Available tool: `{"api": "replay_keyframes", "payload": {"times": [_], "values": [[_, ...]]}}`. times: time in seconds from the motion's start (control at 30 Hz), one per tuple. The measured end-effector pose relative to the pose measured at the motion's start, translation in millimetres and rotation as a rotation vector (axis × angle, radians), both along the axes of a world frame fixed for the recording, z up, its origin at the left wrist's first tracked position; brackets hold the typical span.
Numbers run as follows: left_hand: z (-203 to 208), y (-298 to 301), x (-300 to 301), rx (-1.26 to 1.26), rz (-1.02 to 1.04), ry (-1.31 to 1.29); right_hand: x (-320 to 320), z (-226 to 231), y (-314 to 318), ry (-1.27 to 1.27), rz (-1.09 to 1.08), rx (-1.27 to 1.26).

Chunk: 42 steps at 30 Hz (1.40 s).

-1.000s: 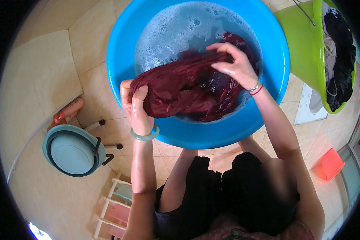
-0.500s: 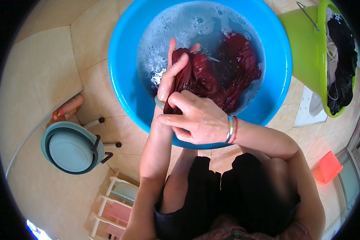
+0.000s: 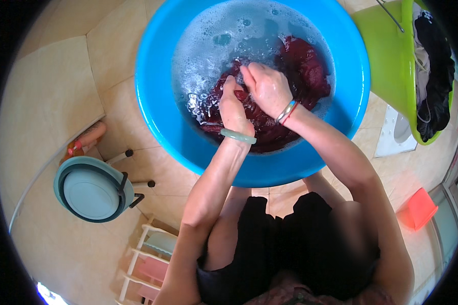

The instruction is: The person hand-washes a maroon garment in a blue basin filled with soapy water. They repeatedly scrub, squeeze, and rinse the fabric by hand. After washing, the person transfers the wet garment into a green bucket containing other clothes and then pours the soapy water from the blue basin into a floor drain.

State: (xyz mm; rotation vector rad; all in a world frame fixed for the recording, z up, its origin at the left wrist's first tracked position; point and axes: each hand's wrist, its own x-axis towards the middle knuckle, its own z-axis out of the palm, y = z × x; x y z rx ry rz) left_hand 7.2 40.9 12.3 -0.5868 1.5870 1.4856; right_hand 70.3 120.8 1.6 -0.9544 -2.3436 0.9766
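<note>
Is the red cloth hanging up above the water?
No, the dark red cloth lies in the sudsy water of the blue tub, with the left hand and right hand on it.

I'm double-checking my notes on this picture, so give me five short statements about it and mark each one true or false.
1. The left hand and right hand touch dark red fabric in the blue basin. True.
2. The blue basin is dry inside. False: it holds foamy water.
3. The lime-green bucket holds black fabric. True.
4. The lime-green bucket is left of the blue basin. False: it is on the right.
5. A pale green bangle circles the left wrist. True.
</note>
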Motion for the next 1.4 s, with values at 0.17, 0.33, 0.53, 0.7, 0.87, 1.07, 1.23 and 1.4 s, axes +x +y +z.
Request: {"api": "replay_keyframes", "payload": {"times": [0.17,0.33,0.53,0.7,0.87,1.07,1.23,1.4], "values": [[-10,-22,-10,0.332,-0.062,0.031,2,63,-55,0.202,0.305,-0.052],[1,-10,-2,0.106,0.077,-0.107,-5,1,-1,-0.032,0.149,0.017],[-2,-3,7,0.029,0.04,-0.02,2,4,-11,0.011,-0.032,-0.105],[9,-23,-5,0.193,0.05,0.014,-6,51,-53,0.182,0.215,-0.081],[19,-3,11,0.023,0.033,-0.099,3,-38,16,-0.138,0.026,-0.164],[5,-20,-26,0.366,0.085,-0.323,27,-20,29,0.142,0.034,-0.822],[-8,-29,-45,0.668,-0.122,-0.458,16,77,-34,0.114,0.385,-0.122],[-6,-16,4,0.245,0.044,0.152,-11,40,-29,0.22,0.242,0.091]]}}
